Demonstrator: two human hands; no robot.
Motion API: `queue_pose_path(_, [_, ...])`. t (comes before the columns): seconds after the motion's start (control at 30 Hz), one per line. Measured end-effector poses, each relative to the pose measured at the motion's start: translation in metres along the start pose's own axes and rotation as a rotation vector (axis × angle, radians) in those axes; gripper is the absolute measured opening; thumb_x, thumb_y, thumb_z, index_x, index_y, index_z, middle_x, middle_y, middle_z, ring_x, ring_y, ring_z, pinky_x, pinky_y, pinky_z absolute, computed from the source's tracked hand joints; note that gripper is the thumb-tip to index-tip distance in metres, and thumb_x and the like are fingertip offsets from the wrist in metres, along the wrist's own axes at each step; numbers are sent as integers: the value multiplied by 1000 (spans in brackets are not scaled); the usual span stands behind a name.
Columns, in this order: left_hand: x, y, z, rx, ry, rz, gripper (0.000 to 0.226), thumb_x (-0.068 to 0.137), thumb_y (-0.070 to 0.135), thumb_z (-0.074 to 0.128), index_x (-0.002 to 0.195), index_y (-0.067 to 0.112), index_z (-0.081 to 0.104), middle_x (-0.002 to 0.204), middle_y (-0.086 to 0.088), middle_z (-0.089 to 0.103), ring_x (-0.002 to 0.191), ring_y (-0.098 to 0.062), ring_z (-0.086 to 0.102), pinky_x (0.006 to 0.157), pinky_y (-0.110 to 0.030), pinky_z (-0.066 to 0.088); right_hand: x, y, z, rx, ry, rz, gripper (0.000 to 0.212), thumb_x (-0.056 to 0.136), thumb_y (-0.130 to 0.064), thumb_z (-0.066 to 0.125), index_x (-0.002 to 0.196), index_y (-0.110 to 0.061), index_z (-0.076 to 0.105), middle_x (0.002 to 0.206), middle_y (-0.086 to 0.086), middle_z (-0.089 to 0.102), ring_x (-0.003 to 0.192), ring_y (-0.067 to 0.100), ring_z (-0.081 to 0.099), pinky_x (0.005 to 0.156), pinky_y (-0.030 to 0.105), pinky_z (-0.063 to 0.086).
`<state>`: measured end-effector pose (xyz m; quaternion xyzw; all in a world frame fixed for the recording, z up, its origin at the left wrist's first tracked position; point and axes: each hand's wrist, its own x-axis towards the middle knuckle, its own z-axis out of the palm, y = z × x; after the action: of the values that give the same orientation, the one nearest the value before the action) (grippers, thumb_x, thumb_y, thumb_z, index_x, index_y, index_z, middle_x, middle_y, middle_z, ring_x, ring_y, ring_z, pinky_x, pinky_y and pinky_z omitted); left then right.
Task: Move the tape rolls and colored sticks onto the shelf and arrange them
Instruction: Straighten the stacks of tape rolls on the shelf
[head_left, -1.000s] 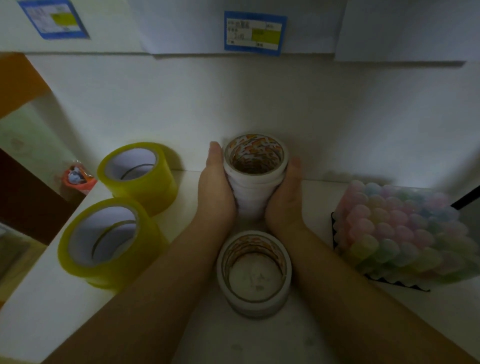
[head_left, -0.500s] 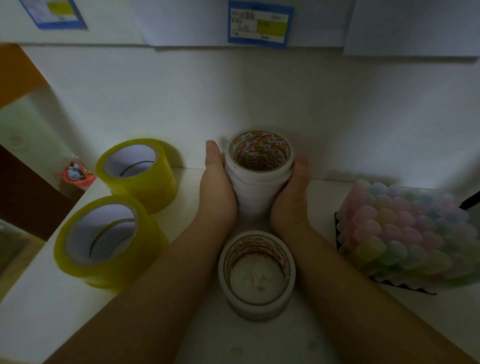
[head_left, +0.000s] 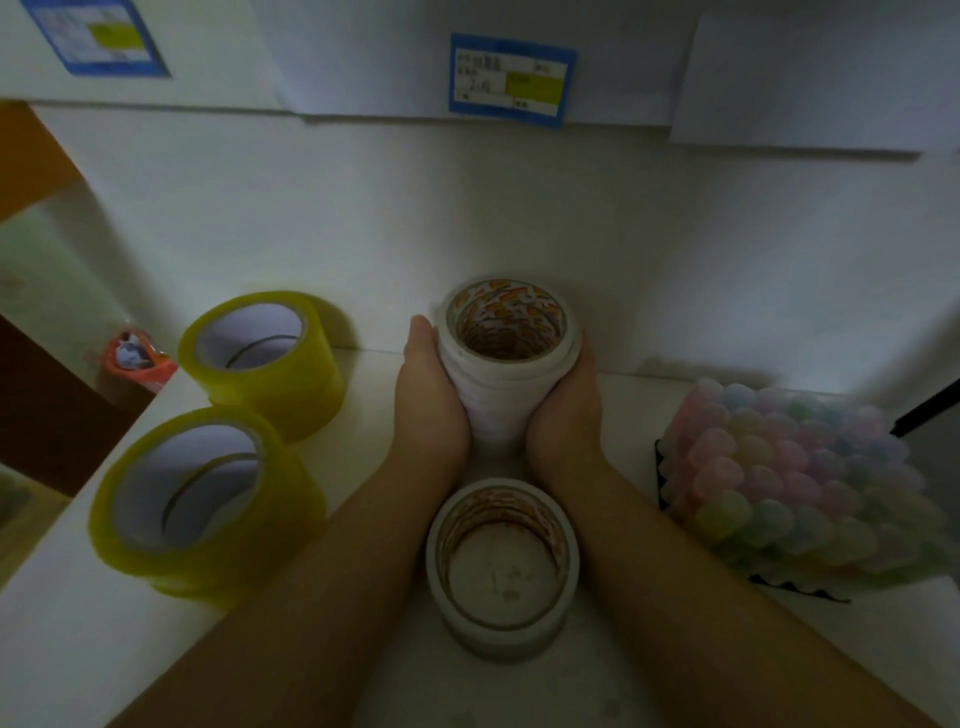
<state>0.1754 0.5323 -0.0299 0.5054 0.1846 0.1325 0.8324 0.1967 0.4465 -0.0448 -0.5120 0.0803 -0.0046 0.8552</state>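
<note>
A stack of white tape rolls (head_left: 506, 384) stands at the back of the white shelf (head_left: 78, 623), its top roll slightly offset. My left hand (head_left: 428, 400) presses its left side and my right hand (head_left: 569, 410) its right side. A second stack of white tape rolls (head_left: 501, 616) stands just in front, between my forearms. Two yellow tape rolls sit on the left, one at the back (head_left: 283, 374) and one nearer (head_left: 208, 525). A bundle of pastel colored sticks (head_left: 800, 483) lies on the right, ends facing me.
The white back wall of the shelf rises right behind the far stack. A blue-framed label (head_left: 511, 80) hangs on the shelf edge above. A small red packet (head_left: 137, 358) shows beyond the shelf's left edge, over a darker lower area.
Both hands stay cupped on the far white stack; its top roll has shifted a little off centre. The other rolls and the sticks have not moved.
</note>
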Motion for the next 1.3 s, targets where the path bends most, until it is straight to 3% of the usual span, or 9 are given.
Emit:
queue_pose_path(0.13, [0,1,0,93,65,29,42,106,33,33,78,20,62,53,19,65,52,10,59,52,-5,46,-1,1,2,-21,8,-45,43,108,-18,29,84,-20,65,63,-18,70,62,-9,63,60,8,48])
queue_pose_path(0.37, [2,-6,-6,123,100,99,38,71,58,44,63,24,57,74,-4,64,80,-17,57,84,-42,49,-5,3,6,-30,7,-102,37,96,-39,37,94,-20,69,92,-2,71,91,10,65,85,26,53])
queue_pose_path(0.5, [-3,-4,-5,77,92,125,59,96,30,37,40,24,55,53,11,54,65,-12,48,71,-36,41,-7,2,5,-78,6,-147,33,92,-38,38,91,-21,66,90,-1,67,80,-1,64,79,18,52])
queue_pose_path(0.6, [-1,-4,-4,123,136,143,44,88,43,37,54,23,58,63,5,61,72,-15,54,75,-41,46,-10,1,2,-182,-7,-189,35,88,-41,42,101,-18,66,95,-5,64,88,3,61,89,19,49])
queue_pose_path(0.7, [2,-9,-7,219,147,130,45,85,53,34,68,20,58,75,2,66,82,-15,59,84,-40,47,-8,7,-4,-273,43,-147,31,103,-7,40,132,-2,51,90,-22,43,76,-7,45,70,-4,35])
queue_pose_path(0.87, [2,-10,-7,170,52,41,61,72,82,33,79,42,78,103,4,75,107,-16,65,105,-40,45,-9,4,7,-260,50,-261,32,89,-39,34,95,-27,63,95,-9,64,93,6,60,97,30,48])
queue_pose_path(1.13, [-3,0,-4,35,-45,-30,60,104,53,22,95,21,72,93,5,76,99,-13,68,94,-25,50,-10,2,0,-330,7,-224,52,75,-51,40,99,-13,66,92,-5,60,83,2,55,82,28,45])
queue_pose_path(1.23, [-9,11,-4,-116,-43,-62,63,103,51,23,105,10,70,109,-14,73,110,-29,67,99,-40,52,-12,-10,-1,91,1,-65,56,96,-34,33,64,-17,75,69,-6,69,69,4,64,72,22,49])
queue_pose_path(1.3, [-10,20,-5,-155,-35,-17,58,104,48,25,111,8,66,112,-15,71,112,-30,65,99,-40,52,-6,-11,-6,183,-43,-72,64,103,-30,22,80,-18,80,84,-3,76,85,9,70,78,23,53])
